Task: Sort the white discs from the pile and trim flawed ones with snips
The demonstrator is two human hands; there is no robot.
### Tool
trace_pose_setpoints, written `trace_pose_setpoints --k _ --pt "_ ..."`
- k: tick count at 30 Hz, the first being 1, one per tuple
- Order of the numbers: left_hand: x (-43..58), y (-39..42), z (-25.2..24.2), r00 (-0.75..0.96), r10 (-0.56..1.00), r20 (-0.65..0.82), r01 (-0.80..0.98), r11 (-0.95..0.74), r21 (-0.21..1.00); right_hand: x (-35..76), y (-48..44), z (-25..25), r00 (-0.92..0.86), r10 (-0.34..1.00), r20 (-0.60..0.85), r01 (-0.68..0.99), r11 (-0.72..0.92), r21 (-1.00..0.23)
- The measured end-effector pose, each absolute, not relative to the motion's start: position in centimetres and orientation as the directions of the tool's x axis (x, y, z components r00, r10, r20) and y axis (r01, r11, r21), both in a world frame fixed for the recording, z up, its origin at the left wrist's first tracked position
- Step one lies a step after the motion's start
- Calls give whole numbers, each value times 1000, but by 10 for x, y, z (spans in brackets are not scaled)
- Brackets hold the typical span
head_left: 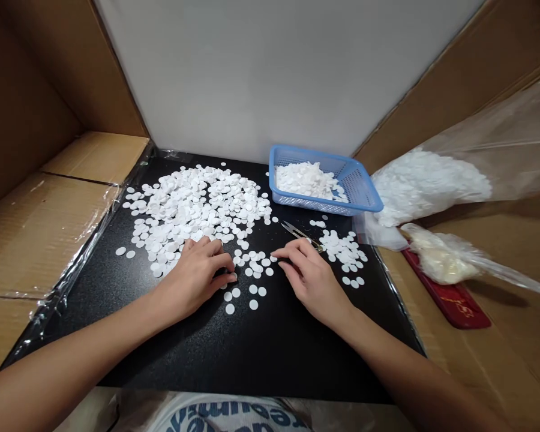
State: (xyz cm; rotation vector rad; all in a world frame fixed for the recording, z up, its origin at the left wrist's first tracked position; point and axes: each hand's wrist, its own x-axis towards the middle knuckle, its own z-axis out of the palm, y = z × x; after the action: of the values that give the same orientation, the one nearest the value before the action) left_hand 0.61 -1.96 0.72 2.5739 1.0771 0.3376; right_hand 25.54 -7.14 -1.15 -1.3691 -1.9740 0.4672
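Note:
A big heap of small white round discs (198, 204) covers the far left of a black mat (252, 348). My left hand (198, 276) rests palm down at the heap's near edge, fingers curled onto a few loose discs. My right hand (308, 273) lies to the right, fingers bent, fingertips touching a disc in the small scatter (252, 267) between the hands. Small thread snips (299, 233) sit under its fingers; the handle end is hidden, so I cannot tell if the hand grips them. A smaller group of discs (344, 252) lies right of that hand.
A blue plastic basket (364, 192) holding white discs stands at the back right. Clear plastic bags of white pieces (427, 186) and a smaller bag (436, 258) lie on cardboard at the right, beside a red flat case (454, 303). Cardboard walls surround the mat.

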Motion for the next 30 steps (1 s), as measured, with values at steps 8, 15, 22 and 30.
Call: trace_pose_setpoints --k 8,15,22,30 --pt "8 -20 3 825 525 212 511 -851 121 260 -69 -12 -279 921 270 717 388 -580" --pt "8 -22 11 914 352 200 370 -927 -59 258 -68 -16 -396 864 310 762 498 -413" --pt "11 -15 10 785 604 136 528 -768 363 254 -71 -7 -319 921 222 689 387 -613" --pt "19 -12 10 729 677 98 587 -693 420 253 -71 -1 -439 874 206 646 467 -604"
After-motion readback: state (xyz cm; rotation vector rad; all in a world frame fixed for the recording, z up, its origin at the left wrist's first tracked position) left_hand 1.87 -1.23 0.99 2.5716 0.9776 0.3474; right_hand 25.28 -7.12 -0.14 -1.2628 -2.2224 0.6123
